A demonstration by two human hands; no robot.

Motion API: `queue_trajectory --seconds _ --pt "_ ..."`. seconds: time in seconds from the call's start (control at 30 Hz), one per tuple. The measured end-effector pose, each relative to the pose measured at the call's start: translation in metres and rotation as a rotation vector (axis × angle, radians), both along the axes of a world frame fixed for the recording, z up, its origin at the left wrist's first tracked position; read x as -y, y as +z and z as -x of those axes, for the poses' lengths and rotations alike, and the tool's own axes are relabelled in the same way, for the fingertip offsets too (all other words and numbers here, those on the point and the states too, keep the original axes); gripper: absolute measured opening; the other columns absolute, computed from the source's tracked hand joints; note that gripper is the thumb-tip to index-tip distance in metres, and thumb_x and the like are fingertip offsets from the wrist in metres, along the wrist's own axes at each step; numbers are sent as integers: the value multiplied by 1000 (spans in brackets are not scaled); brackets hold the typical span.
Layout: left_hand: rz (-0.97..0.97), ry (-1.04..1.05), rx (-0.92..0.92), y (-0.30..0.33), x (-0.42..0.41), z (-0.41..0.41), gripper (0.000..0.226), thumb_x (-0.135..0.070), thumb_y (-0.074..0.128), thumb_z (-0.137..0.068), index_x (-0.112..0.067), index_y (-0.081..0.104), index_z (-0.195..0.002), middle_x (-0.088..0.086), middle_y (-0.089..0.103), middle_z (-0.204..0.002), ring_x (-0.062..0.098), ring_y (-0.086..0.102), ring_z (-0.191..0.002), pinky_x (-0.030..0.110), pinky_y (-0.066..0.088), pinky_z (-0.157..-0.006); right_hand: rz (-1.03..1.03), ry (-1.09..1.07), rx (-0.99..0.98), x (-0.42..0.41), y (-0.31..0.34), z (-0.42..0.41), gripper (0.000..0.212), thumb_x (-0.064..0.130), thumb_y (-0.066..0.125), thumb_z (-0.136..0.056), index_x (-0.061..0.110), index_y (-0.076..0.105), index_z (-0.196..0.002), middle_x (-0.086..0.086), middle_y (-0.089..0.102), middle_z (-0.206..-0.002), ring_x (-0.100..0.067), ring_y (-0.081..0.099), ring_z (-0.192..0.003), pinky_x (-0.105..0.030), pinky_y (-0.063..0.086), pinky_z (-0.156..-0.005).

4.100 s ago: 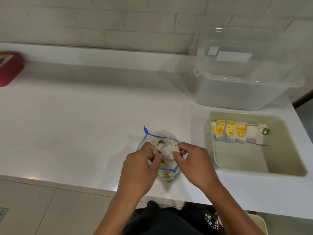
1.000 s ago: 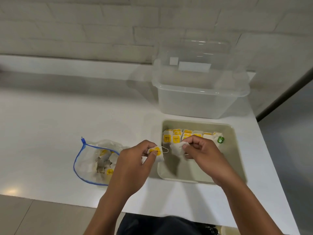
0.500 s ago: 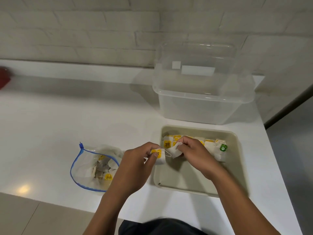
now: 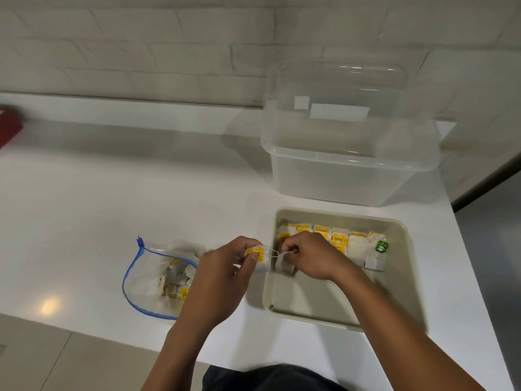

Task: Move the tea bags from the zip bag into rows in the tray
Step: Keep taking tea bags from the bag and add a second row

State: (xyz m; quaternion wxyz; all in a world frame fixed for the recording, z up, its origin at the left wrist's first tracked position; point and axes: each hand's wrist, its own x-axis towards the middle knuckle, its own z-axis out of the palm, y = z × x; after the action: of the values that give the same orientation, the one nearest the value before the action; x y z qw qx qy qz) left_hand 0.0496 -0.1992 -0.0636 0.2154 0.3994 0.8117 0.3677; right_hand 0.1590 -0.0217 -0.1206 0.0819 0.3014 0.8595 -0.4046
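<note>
Just left of the beige plastic tray point(image 4: 400, 280), the left hand point(image 4: 222, 277) pinches a yellow-tagged paper tea bag point(image 4: 258, 259), its string running rightward to the right hand's point(image 4: 310, 258) pinching fingers.

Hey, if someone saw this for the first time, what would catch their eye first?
Probably the two hands at the tray's left edge: the left hand pinches a yellow-tagged tea bag, the right hand holds another. Next, the row of tea bags along the tray's far wall, then the blue-edged zip bag left.

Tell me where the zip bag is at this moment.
In the head view, the zip bag lies on the white counter, left of the tray, beside the left hand.
</note>
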Motion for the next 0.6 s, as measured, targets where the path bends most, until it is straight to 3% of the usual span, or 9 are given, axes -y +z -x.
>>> queue_trajectory --seconds 0.07,0.17,0.37,0.6 --pt "2 6 2 0 1 1 15 -22 61 -97 -35 69 -97 -31 65 -81 -4 64 -83 5 43 -67 -86 -18 -13 1 -3 5 16 13 60 -91 19 72 -84 14 51 -61 -9 48 -64 -24 32 -57" --pt "7 5 -4 -1 2 0 16 -22 61 -97 -36 68 -96 -31 65 -81 -3 64 -84 5 44 -66 -166 -83 -53 2 -6 9 13 12 61 -91 16 72 -85 15 49 -62 -11 48 -70 -23 31 -64" --pt "3 -15 -25 0 3 -3 24 -20 61 -97 -44 62 -92 -33 65 -81 -6 63 -84 5 44 -66 -187 -153 -6 5 -13 16 18 5 56 -77 22 59 -72 1 64 -75 -21 58 -79 -29 43 -64" --pt "8 -17 -43 0 4 -3 23 -21 61 -97 -44 62 -93 -37 64 -80 -7 64 -83 4 42 -65 -217 -264 3 5 -16 18 19 7 57 -80 24 58 -72 -5 68 -82 -27 63 -80 -30 48 -66"
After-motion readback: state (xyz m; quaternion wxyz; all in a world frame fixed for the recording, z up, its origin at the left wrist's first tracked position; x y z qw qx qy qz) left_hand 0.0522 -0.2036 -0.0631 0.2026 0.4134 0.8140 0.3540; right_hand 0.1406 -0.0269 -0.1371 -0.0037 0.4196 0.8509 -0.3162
